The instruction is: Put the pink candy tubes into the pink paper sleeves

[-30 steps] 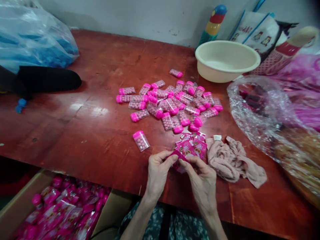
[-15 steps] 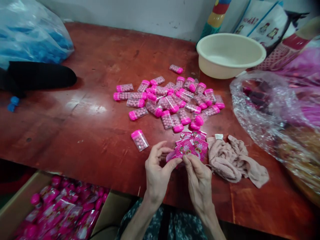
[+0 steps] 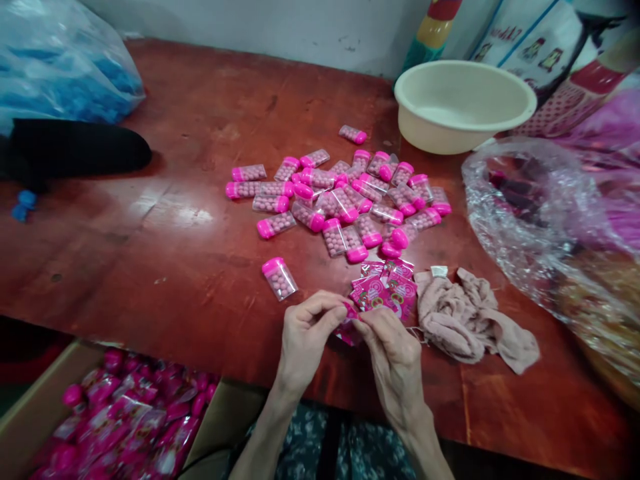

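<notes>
left hand point(image 3: 306, 337) and right hand point(image 3: 393, 352) are pinching a pink packet point(image 3: 349, 332) with nearly closed fingertips, beside the other packets point(image 3: 383, 291), seemingly working its edge, so next move is likely calling for steady grip.

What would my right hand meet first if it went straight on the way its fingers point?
Beyond the pink packet it already pinches, your right hand would probably meet your left hand, at the thumb and forefinger tips, though exact depth is unclear.
</notes>
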Available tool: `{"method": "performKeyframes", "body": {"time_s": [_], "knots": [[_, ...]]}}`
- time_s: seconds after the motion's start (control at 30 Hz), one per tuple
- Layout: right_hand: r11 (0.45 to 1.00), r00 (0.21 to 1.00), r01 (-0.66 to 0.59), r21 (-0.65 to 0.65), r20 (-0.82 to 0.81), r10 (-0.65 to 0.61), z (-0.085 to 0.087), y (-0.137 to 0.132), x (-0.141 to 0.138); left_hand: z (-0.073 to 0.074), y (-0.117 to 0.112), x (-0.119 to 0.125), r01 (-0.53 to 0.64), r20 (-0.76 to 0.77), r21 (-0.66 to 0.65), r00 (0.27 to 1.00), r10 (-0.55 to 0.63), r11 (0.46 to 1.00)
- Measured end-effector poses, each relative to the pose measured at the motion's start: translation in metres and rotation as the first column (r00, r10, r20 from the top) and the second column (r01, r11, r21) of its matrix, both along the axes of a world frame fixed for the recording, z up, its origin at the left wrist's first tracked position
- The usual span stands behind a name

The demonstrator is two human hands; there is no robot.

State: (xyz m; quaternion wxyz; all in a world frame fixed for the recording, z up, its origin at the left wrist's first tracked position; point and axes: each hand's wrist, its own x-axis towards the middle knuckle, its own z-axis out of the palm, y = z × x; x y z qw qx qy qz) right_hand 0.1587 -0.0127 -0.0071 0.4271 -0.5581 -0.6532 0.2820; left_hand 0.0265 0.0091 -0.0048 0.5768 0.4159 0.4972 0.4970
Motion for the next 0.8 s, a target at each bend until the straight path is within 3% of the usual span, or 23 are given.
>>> {"method": "performKeyframes", "body": {"time_s": [0.1,0.33,0.43,0.5,0.63,0.7,0.8], "knots": [[0.999,0.999,-0.012,-0.046,-0.032,0.011,-0.001,0.000,-0.002,-0.001,-0.002,0.000,-0.132,0.065,-0.001,0.989,0.132,0.991],[0.993,1.000,0.015,-0.117,-0.015,-0.017,0.003,-0.002,-0.017,0.001,-0.001,0.006,-0.250,0.281,-0.166,0.915,0.289,0.954],[0.985,0.997,-0.007,-0.170,0.072,0.019,0.011,0.007,-0.019,0.001,0.001,0.002,-0.316,0.314,-0.223,0.872,0.375,0.922],[0.989,0.987,0.007,-0.147,0.162,0.017,0.015,0.023,-0.015,0.000,0.003,-0.004,-0.410,0.312,-0.268,0.819,0.481,0.872],[0.994,0.887,0.095,0.051,0.448,-0.108,0.012,0.063,-0.005,-0.001,0.008,-0.018,-0.560,0.290,-0.311,0.713,0.638,0.768],[0.995,0.850,0.041,0.096,0.521,-0.085,0.006,0.074,-0.007,0.001,0.009,-0.023,-0.575,0.289,-0.315,0.700,0.653,0.755],[0.998,0.813,-0.002,0.059,0.581,-0.033,0.000,0.066,-0.019,0.005,0.009,-0.029,-0.593,0.284,-0.296,0.694,0.662,0.749]]}}
